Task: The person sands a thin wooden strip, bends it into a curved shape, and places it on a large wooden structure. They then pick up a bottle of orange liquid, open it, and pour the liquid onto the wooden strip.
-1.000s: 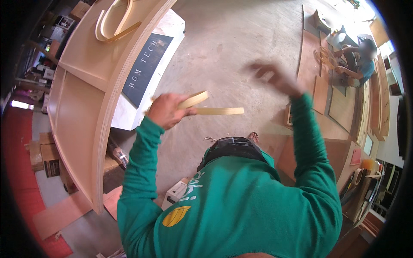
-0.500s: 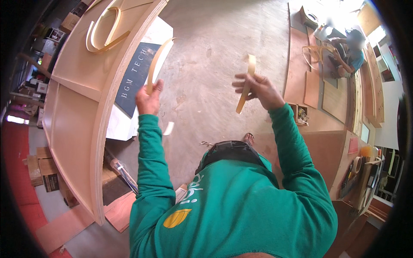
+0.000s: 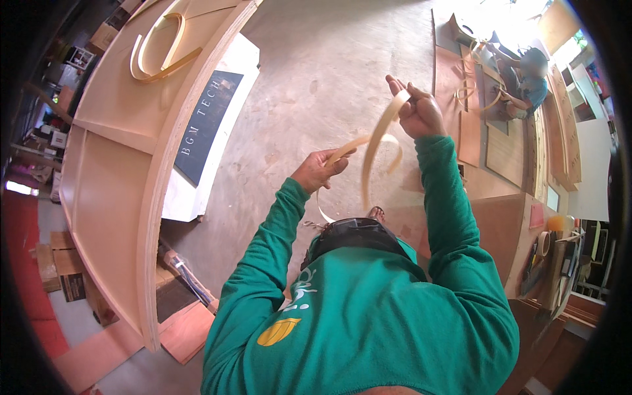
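Both hands gripping one thin wood strip [image 3: 368,155]: left hand [image 3: 319,170] pinches one end, right hand [image 3: 418,113] clamps the bend.

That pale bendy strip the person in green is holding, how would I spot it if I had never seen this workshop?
Start at the bare concrete floor in the middle, right of the long curved wooden frame. Above it the left hand and right hand each pinch one thin, pale wood strip that bends between them. Unlike the similar strip lying on the frame, this one hangs in the air.
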Demonstrator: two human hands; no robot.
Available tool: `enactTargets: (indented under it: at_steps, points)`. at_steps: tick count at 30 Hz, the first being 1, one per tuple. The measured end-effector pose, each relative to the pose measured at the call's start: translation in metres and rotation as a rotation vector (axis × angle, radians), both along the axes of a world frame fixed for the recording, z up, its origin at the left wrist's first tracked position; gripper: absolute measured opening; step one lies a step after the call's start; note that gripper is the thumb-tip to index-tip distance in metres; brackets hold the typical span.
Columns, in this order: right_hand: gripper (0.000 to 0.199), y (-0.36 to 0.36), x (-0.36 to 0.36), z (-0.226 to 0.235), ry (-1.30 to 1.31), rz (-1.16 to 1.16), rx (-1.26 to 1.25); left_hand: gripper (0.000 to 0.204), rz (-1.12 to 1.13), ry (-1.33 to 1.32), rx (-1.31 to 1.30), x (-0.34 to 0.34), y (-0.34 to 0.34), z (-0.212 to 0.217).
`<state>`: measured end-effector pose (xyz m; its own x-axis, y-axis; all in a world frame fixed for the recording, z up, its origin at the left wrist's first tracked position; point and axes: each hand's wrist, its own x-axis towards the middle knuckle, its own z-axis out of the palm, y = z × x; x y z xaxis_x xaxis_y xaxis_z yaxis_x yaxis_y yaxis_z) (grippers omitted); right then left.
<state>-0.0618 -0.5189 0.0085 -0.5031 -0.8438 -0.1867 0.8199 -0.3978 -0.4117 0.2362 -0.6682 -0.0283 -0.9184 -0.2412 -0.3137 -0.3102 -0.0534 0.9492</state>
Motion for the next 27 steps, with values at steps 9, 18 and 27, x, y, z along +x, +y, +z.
enactTargets:
  at_steps: [9,18,27]
  points:
    - [0.054,-0.011,0.048,0.009,0.154,-0.269,0.184,0.047,0.084,0.002,0.036,0.007,0.006,-0.001]
    - [0.07,-0.048,0.159,-0.022,0.66,-0.091,0.122,0.046,0.314,-0.107,-0.222,-0.012,0.009,0.079]
    - [0.071,-0.085,0.166,-0.041,0.496,-0.289,0.012,0.05,0.258,-0.238,-0.447,0.068,-0.03,0.071]
